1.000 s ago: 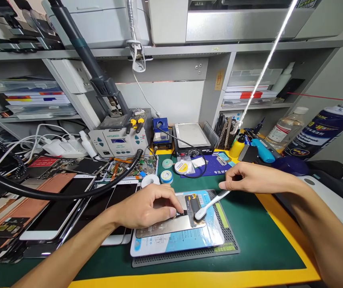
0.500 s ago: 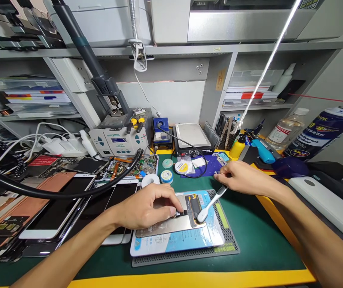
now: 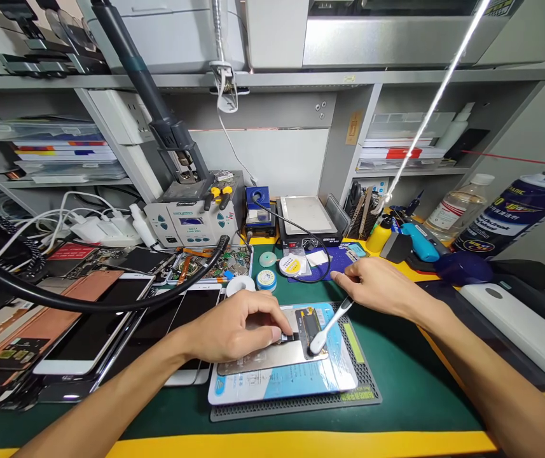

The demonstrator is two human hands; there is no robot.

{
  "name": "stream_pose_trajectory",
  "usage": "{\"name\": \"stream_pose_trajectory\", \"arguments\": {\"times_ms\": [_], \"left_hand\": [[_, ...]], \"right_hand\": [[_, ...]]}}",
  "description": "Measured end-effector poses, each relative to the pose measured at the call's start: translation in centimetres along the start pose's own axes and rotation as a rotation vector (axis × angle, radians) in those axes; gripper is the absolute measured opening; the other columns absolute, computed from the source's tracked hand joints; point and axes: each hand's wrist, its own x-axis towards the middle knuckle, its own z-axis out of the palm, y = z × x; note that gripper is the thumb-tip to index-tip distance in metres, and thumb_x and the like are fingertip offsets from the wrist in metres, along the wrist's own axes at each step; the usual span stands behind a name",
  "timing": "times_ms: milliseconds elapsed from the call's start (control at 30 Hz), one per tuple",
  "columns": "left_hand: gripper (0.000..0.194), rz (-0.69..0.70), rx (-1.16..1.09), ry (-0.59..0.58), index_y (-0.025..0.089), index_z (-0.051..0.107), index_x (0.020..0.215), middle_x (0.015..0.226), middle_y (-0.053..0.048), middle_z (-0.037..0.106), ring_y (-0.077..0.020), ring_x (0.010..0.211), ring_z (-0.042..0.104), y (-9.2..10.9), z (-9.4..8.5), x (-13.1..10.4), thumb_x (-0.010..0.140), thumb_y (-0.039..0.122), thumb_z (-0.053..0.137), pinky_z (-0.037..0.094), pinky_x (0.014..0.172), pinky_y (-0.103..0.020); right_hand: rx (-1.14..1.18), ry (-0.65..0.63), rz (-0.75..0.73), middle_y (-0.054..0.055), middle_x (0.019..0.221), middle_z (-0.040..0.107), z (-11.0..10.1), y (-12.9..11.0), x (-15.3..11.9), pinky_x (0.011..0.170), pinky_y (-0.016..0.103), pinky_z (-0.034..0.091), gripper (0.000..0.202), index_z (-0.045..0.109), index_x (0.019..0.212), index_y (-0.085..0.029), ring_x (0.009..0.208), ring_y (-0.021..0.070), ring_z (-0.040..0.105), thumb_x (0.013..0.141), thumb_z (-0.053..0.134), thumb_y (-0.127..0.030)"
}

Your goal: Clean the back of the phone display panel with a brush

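A metal-backed phone screen part [image 3: 279, 357] lies on a blue and white package [image 3: 343, 372], which rests on a grey perforated mat [image 3: 370, 388]. My left hand [image 3: 238, 327] is on the left part of the phone piece, thumb and forefinger closed near a small black flex piece [image 3: 292, 338]; whether they pinch it I cannot make out. My right hand [image 3: 379, 283] grips the dark end of a white brush [image 3: 332, 323]. The brush head touches the lower edge of the dark area at the phone piece's right end.
Phones and screens [image 3: 91, 324] lie at the left, below a black hose [image 3: 110, 308]. Behind stand a hot-air station [image 3: 191, 222], small round tins [image 3: 266, 280] and a heating plate [image 3: 308, 215]. A spray can [image 3: 515, 210] and bottle [image 3: 458, 207] stand right.
My right hand and the brush have moved slightly left, the brush head shifting along the phone piece. My left hand stays in nearly the same place. The view has shifted a little.
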Motion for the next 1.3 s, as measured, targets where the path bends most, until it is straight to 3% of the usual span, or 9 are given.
{"name": "stream_pose_trajectory", "arguments": {"times_ms": [133, 367, 633, 867, 1133, 1300], "left_hand": [[0.017, 0.014, 0.009, 0.009, 0.018, 0.076, 0.099, 0.09, -0.003, 0.066, -0.0144, 0.081, 0.06, 0.0, 0.0, 0.0, 0.09, 0.023, 0.062, 0.045, 0.075, -0.026], [0.018, 0.019, 0.016, 0.01, 0.017, 0.076, 0.099, 0.091, -0.004, 0.067, -0.0149, 0.082, 0.061, -0.2, 0.0, 0.2, 0.09, 0.022, 0.062, 0.045, 0.076, -0.026], [0.017, 0.022, 0.034, 0.009, 0.017, 0.076, 0.099, 0.093, -0.005, 0.068, -0.0158, 0.084, 0.062, -0.3, 0.1, 0.0, 0.089, 0.023, 0.063, 0.046, 0.079, -0.027], [0.017, 0.048, 0.018, 0.006, 0.017, 0.076, 0.097, 0.091, -0.006, 0.069, -0.0169, 0.084, 0.062, -0.2, 0.2, 0.1, 0.088, 0.022, 0.062, 0.047, 0.078, -0.029], [0.017, 0.075, 0.03, 0.007, 0.016, 0.077, 0.095, 0.088, -0.007, 0.07, -0.0181, 0.083, 0.06, -0.4, 0.2, 0.3, 0.088, 0.021, 0.062, 0.047, 0.077, -0.03], [0.016, 0.073, 0.021, 0.007, 0.015, 0.077, 0.094, 0.089, -0.007, 0.07, -0.0177, 0.084, 0.06, -0.5, 0.2, 0.3, 0.087, 0.019, 0.063, 0.047, 0.079, -0.03]], "right_hand": [[0.009, -0.016, -0.043, -0.008, 0.057, 0.051, 0.0, -0.9, -0.2, 0.053, 0.026, 0.043, 0.046, 0.058, 0.069, -0.019, 0.049, 0.0101, 0.048, 0.103, 0.052, -0.05], [-0.003, -0.025, -0.039, -0.007, 0.061, 0.056, -0.3, 0.9, 0.1, 0.057, 0.027, 0.047, 0.04, 0.06, 0.071, -0.018, 0.055, 0.0115, 0.054, 0.101, 0.058, -0.044], [-0.002, -0.023, -0.064, -0.007, 0.061, 0.055, 0.2, -0.6, 0.0, 0.057, 0.027, 0.047, 0.042, 0.06, 0.071, -0.018, 0.053, 0.011, 0.054, 0.102, 0.055, -0.046], [0.0, -0.061, -0.057, -0.006, 0.064, 0.057, 0.0, 1.0, 0.0, 0.057, 0.026, 0.046, 0.037, 0.061, 0.074, -0.018, 0.054, 0.0108, 0.053, 0.1, 0.059, -0.044], [-0.017, -0.05, -0.06, -0.006, 0.064, 0.059, 0.2, -0.4, 0.0, 0.059, 0.028, 0.048, 0.04, 0.061, 0.074, -0.018, 0.055, 0.0116, 0.056, 0.102, 0.056, -0.046], [-0.033, -0.081, -0.032, -0.005, 0.069, 0.062, -0.2, 0.6, 0.1, 0.061, 0.028, 0.051, 0.035, 0.064, 0.078, -0.017, 0.058, 0.0119, 0.059, 0.102, 0.057, -0.042]]}}
